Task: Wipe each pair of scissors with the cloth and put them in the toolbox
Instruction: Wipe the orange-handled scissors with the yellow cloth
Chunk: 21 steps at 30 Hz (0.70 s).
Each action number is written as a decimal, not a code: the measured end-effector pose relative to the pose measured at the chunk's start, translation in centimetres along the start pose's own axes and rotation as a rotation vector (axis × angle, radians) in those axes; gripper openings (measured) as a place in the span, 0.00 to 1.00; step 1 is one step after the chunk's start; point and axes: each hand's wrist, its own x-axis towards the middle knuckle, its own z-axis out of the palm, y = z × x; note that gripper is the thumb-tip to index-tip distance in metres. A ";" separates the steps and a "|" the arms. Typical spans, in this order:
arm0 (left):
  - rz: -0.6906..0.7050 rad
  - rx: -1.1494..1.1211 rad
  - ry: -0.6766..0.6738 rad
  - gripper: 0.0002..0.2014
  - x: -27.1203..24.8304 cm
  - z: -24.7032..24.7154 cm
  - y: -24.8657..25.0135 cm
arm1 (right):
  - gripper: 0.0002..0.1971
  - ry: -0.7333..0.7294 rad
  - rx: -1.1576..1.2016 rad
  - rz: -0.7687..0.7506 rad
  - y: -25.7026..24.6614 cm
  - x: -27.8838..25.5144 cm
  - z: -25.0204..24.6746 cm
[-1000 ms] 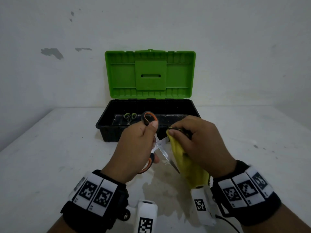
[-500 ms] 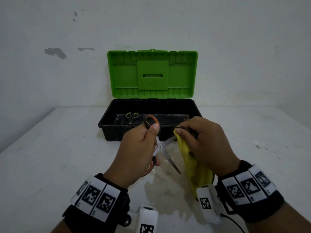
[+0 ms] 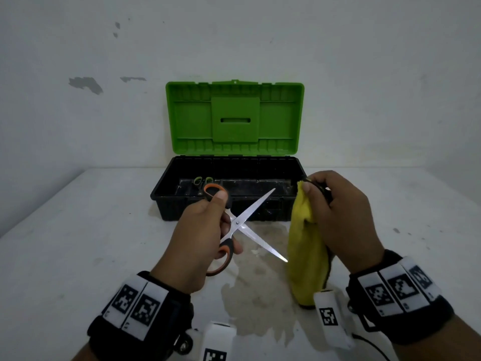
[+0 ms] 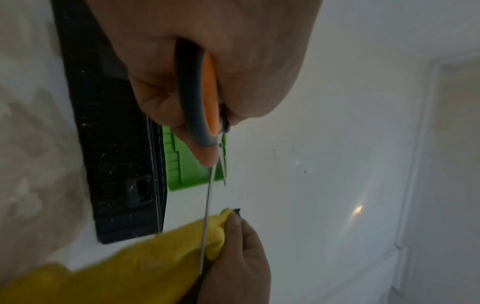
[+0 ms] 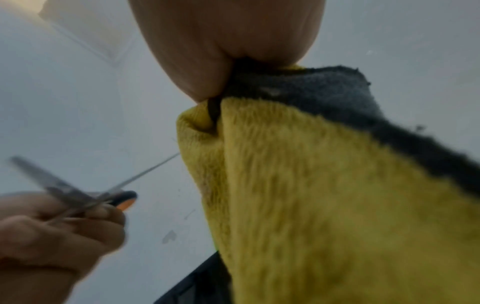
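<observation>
My left hand (image 3: 200, 230) grips the orange-and-grey handles of a pair of scissors (image 3: 250, 225), blades spread wide in an X above the table. The same scissors (image 4: 205, 115) show edge-on in the left wrist view, and blurred as scissors (image 5: 78, 195) in the right wrist view. My right hand (image 3: 338, 212) pinches a yellow cloth (image 3: 307, 254) with a dark grey backing, hanging down just right of the lower blade tip. The cloth (image 5: 311, 205) fills the right wrist view. The toolbox (image 3: 166, 201), black with an upright green lid (image 3: 234, 118), stands open behind; small green-handled scissors (image 3: 203, 181) lie inside.
The white table (image 3: 78, 243) has a damp stain (image 3: 257, 295) under my hands. A white wall (image 3: 234, 35) with chipped patches rises right behind the toolbox. Marker wristbands sit on both wrists.
My right hand has pulled the cloth off the upper blade and moved right. The scissor blades have spread wider, and the left hand has shifted slightly left.
</observation>
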 end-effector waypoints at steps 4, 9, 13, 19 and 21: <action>-0.062 -0.084 0.019 0.22 -0.3 0.9 -0.2 | 0.03 0.064 0.119 -0.019 -2.3 -0.3 0.8; -0.071 -0.130 0.078 0.21 -0.3 1.5 0.1 | 0.01 0.005 0.246 -0.064 -4.9 -1.2 1.2; -0.021 -0.127 0.158 0.21 -0.4 1.3 0.4 | 0.02 -0.121 0.374 -0.097 -6.1 -2.6 0.5; 0.150 -0.046 0.252 0.23 -0.8 1.3 0.2 | 0.12 -0.211 0.616 -0.029 -6.6 -4.1 -0.6; 0.224 -0.021 0.248 0.24 -1.0 1.4 0.2 | 0.09 -0.172 0.660 0.091 -6.5 -3.9 -0.4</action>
